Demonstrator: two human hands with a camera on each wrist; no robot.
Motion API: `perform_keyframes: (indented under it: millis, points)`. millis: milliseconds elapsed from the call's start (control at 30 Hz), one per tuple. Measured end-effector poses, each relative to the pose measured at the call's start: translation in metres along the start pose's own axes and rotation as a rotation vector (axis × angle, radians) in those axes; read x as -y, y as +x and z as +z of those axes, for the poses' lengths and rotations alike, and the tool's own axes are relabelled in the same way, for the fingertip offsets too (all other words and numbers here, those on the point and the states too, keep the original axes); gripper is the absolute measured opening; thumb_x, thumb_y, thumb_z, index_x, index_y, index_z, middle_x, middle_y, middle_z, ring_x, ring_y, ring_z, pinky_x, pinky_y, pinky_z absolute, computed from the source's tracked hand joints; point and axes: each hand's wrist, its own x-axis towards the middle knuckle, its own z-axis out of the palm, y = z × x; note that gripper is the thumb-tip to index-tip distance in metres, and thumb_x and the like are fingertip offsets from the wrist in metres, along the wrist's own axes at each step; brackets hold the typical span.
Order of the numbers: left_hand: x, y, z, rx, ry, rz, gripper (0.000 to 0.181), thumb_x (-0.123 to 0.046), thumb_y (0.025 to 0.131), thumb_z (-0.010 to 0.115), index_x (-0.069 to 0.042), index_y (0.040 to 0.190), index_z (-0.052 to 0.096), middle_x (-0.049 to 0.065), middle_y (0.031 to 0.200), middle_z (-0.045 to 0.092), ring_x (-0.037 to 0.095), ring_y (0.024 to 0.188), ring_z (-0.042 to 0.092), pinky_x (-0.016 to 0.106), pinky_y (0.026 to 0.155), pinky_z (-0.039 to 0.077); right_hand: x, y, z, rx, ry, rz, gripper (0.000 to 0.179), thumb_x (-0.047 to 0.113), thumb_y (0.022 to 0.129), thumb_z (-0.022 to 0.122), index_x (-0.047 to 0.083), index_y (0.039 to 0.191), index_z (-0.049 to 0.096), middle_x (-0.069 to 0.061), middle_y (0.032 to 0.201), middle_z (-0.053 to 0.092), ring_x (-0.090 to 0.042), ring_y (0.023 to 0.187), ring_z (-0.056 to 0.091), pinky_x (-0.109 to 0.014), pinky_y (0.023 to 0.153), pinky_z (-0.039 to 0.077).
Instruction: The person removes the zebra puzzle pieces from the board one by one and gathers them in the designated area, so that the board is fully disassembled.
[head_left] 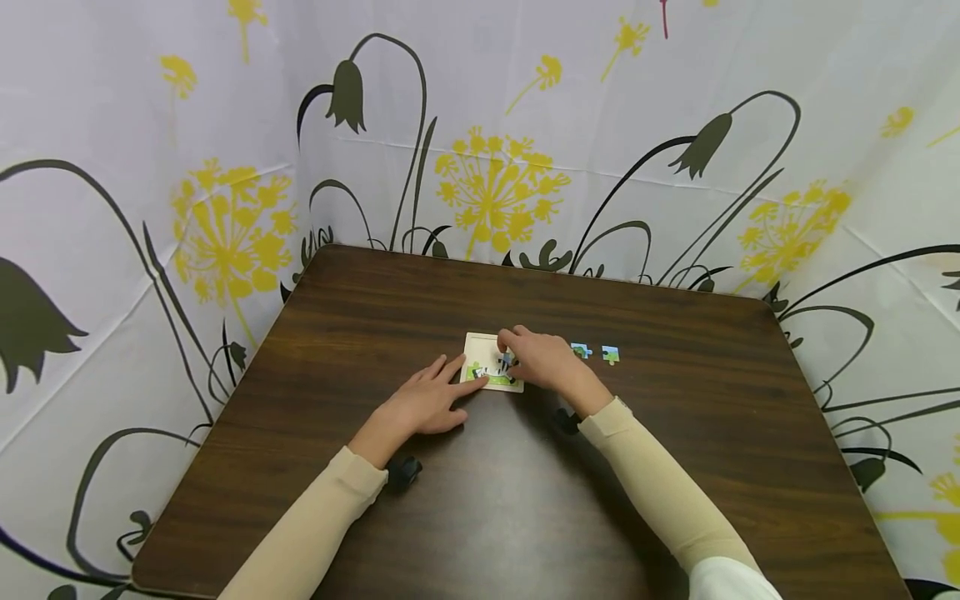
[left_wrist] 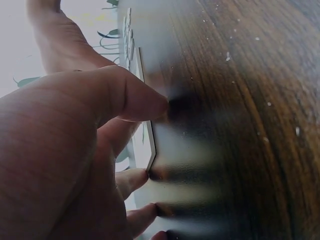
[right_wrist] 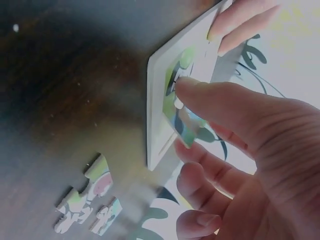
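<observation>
A small pale puzzle tray lies on the table, with green and black-and-white pieces along its near side. My left hand rests at the tray's left near corner, its fingers spread and fairly straight. Its index finger reaches over the pieces, and other fingertips touch the table and the tray edge. Over the tray's right part, my right hand pinches a puzzle piece between thumb and fingers. That piece stands tilted and is partly hidden by the thumb. I cannot tell whether it touches the tray.
Two loose puzzle pieces, one green and blue and another blue and green, lie on the dark wooden table right of the tray. A flower-patterned curtain hangs behind the table's far edge.
</observation>
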Motion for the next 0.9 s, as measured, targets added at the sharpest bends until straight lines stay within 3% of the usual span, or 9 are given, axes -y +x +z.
perform_keyframes:
  millis: [167,367,600,900]
  points:
    - [0.002,0.003,0.000,-0.002,-0.003,0.007,0.064,-0.040,0.111,0.057,-0.043,0.169,0.032,0.008,0.183,0.007,0.041,0.169,0.007,0.064,0.132,0.020,-0.001,-0.001,0.005,-0.029,0.040,0.002,0.037,0.031,0.101,0.079,0.022,0.128,0.055,0.000,0.108,0.070,-0.021,0.075,0.060,-0.035,0.064,0.046]
    - [0.004,0.002,0.000,-0.010,-0.007,0.015,0.063,-0.040,0.111,0.056,-0.042,0.169,0.033,0.009,0.183,0.008,0.041,0.169,0.008,0.064,0.132,0.021,-0.007,0.001,0.007,0.014,0.148,0.016,0.033,0.026,0.103,0.076,0.019,0.130,0.060,0.001,0.097,0.069,-0.019,0.077,0.060,-0.034,0.066,0.048]
    - [0.003,0.001,0.001,-0.018,-0.001,0.023,0.063,-0.039,0.110,0.056,-0.041,0.169,0.033,0.010,0.183,0.011,0.043,0.168,0.011,0.064,0.132,0.022,-0.012,0.004,0.008,0.034,0.170,0.002,0.018,0.025,0.103,0.074,0.015,0.118,0.071,0.001,0.096,0.069,-0.017,0.080,0.059,-0.033,0.071,0.049]
    - [0.003,0.000,0.001,-0.016,-0.008,0.015,0.063,-0.039,0.110,0.056,-0.042,0.169,0.034,0.010,0.183,0.010,0.042,0.168,0.010,0.063,0.132,0.022,-0.023,-0.001,0.010,-0.062,0.215,-0.013,0.020,0.024,0.107,0.067,0.019,0.125,0.074,0.000,0.106,0.074,-0.017,0.083,0.062,-0.037,0.074,0.054]
